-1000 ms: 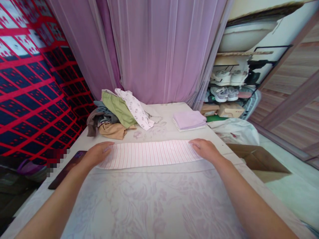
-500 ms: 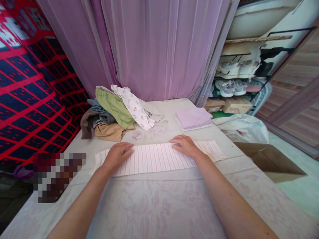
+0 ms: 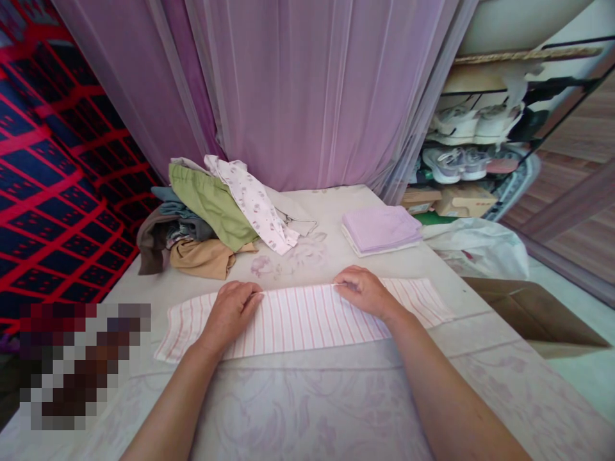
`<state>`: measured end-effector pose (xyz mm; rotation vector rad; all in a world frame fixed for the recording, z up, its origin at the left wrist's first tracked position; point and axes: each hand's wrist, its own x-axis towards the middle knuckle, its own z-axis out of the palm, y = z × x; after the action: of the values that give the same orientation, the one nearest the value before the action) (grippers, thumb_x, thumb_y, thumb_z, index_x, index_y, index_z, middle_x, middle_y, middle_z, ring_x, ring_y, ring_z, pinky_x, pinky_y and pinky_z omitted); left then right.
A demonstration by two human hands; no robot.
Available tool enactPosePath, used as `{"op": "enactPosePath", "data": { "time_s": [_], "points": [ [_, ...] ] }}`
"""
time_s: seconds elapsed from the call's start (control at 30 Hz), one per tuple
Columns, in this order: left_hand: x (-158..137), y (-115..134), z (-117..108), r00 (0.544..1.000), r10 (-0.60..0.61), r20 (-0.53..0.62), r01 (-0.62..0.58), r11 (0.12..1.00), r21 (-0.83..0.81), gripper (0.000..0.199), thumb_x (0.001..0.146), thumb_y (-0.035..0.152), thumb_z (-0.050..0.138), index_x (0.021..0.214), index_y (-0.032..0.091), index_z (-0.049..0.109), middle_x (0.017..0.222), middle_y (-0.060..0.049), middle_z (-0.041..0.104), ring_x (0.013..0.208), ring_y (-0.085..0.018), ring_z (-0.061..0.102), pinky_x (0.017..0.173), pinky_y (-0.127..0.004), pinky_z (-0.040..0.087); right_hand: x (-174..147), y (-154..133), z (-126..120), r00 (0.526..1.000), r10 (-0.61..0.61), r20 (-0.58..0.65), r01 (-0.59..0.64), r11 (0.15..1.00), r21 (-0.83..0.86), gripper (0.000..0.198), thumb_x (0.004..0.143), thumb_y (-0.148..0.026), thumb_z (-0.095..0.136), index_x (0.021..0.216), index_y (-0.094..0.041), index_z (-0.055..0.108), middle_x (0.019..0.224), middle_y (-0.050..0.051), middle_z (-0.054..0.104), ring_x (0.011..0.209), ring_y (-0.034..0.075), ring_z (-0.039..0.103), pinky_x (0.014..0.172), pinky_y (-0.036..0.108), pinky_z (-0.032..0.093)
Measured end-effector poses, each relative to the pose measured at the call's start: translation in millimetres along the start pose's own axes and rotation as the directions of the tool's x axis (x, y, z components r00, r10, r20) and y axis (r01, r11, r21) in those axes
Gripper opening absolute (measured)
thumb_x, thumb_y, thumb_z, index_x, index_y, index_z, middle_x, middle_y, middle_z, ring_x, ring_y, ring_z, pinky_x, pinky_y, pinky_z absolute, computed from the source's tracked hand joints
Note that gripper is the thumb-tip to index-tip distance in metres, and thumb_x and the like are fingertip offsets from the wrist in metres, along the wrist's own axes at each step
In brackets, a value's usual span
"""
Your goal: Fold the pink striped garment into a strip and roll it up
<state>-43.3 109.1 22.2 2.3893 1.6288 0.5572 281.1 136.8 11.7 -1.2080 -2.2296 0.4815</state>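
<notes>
A white cloth with pink stripes (image 3: 298,320) lies in a long, narrow strip across the table in front of me. Its far edge is pinched by my left hand (image 3: 234,310) left of the middle, thumb against fingers. Right of the middle, my right hand (image 3: 361,291) pinches that same far edge. Between the two hands the edge runs nearly straight and looks slightly raised. Both ends of the strip reach past my hands and rest on the table.
Rumpled clothes lie at the back left, among them green pants (image 3: 211,202) and a white printed garment (image 3: 254,205). A folded lilac cloth (image 3: 382,227) sits at the back right. Beyond the table's right edge are an open cardboard box (image 3: 533,314), a plastic bag (image 3: 480,243) and a shoe rack (image 3: 557,83).
My fingers have closed from resting on the cloth to pinching its far edge. The view has shifted slightly, so the cloth appears a little lower and larger.
</notes>
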Motion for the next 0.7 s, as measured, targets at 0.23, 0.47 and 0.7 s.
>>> {"op": "enactPosePath", "data": {
  "time_s": [0.23, 0.47, 0.7],
  "points": [
    [14, -2, 10, 0.995, -0.091, 0.051, 0.086, 0.992, 0.096, 0.028, 0.091, 0.040, 0.041, 0.090, 0.022, 0.062, 0.077, -0.004, 0.067, 0.080, -0.022, 0.060, 0.085, -0.038, 0.039, 1, 3, 14, 0.990, 0.141, -0.021, -0.142, 0.962, -0.231, 0.020, 0.084, -0.024, 0.050, 0.090, -0.023, 0.069, 0.084, 0.002, 0.072, 0.083, 0.019, 0.063, 0.083, 0.033, 0.040],
    [8, -7, 4, 0.990, -0.130, 0.054, 0.120, 0.980, 0.159, 0.035, 0.090, 0.048, 0.042, 0.089, 0.022, 0.065, 0.078, -0.004, 0.068, 0.084, -0.023, 0.060, 0.083, -0.037, 0.037, -1, 7, 16, 0.994, 0.088, -0.068, -0.101, 0.971, -0.215, 0.019, 0.089, -0.029, 0.050, 0.085, -0.024, 0.067, 0.081, 0.002, 0.071, 0.083, 0.019, 0.061, 0.084, 0.033, 0.037],
    [3, -21, -5, 0.990, -0.130, 0.060, 0.118, 0.979, 0.167, 0.042, 0.090, 0.052, 0.040, 0.079, 0.020, 0.065, 0.072, -0.003, 0.066, 0.077, -0.022, 0.060, 0.080, -0.035, 0.037, -1, 7, 16, 0.994, 0.093, -0.049, -0.102, 0.962, -0.251, 0.025, 0.090, -0.035, 0.052, 0.079, -0.024, 0.071, 0.076, 0.002, 0.071, 0.078, 0.019, 0.061, 0.082, 0.033, 0.036]
  ]
}}
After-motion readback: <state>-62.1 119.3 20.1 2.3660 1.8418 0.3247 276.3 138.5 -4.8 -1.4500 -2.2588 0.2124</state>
